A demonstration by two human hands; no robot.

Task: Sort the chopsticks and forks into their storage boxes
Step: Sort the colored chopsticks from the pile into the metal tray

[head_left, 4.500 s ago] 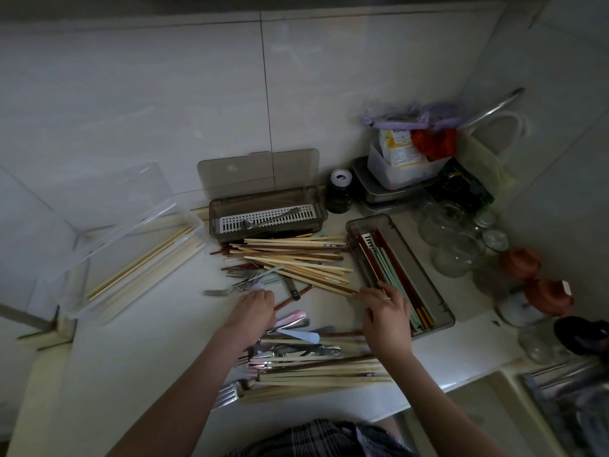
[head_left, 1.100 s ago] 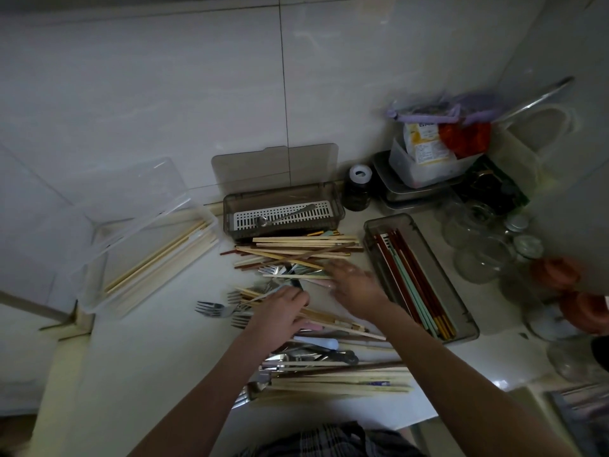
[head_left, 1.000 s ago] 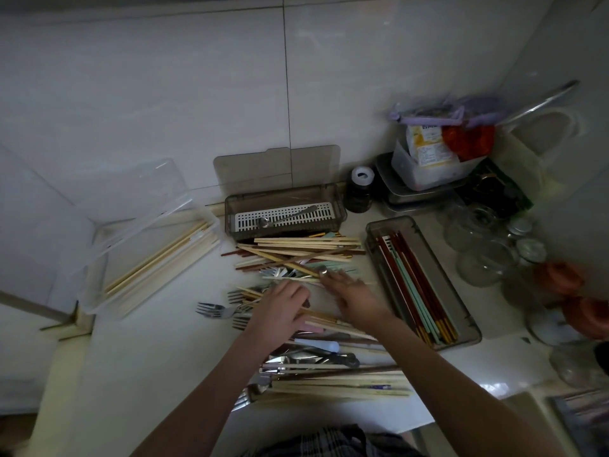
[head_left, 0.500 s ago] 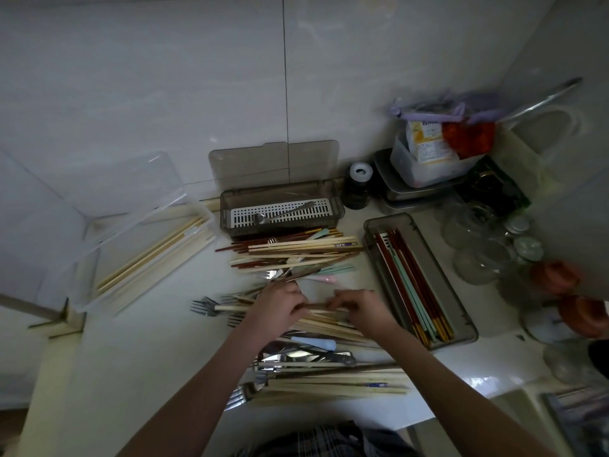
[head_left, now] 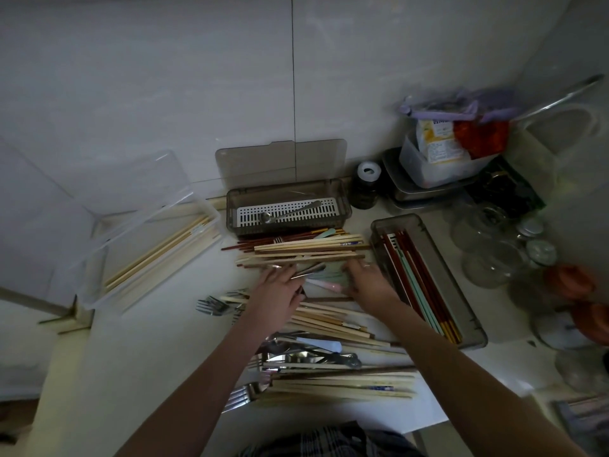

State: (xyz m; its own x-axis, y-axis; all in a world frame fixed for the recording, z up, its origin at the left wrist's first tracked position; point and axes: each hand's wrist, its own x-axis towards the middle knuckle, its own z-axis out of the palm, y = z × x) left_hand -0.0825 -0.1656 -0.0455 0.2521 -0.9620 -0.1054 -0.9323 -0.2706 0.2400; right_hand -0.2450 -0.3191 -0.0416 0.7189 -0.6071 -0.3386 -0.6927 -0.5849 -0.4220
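Loose chopsticks and cutlery cover the white counter. A far pile of wooden chopsticks (head_left: 306, 249) lies in front of a grey box with a white grate (head_left: 344, 206) that holds one spoon. My left hand (head_left: 278, 291) and my right hand (head_left: 367, 282) meet just below that pile. The left pinches thin metal handles (head_left: 308, 270); the right curls over pastel green and pink handles (head_left: 326, 280). A clear box (head_left: 211, 209) at left holds pale chopsticks. A grey tray (head_left: 474, 324) at right holds red and green chopsticks. Forks (head_left: 211, 305) lie left of my left wrist.
A second heap of chopsticks (head_left: 339, 387), spoons and forks lies near the counter's front edge under my forearms. Glass jars (head_left: 487, 258) and orange lids (head_left: 568, 282) crowd the right side. Stacked food containers (head_left: 438, 159) and a dark bottle (head_left: 364, 189) stand at the back wall.
Both hands have moved away from me to the lower edge of the far pile. That pile now lies tighter against the grey grated box. The hands now hold handles between them.
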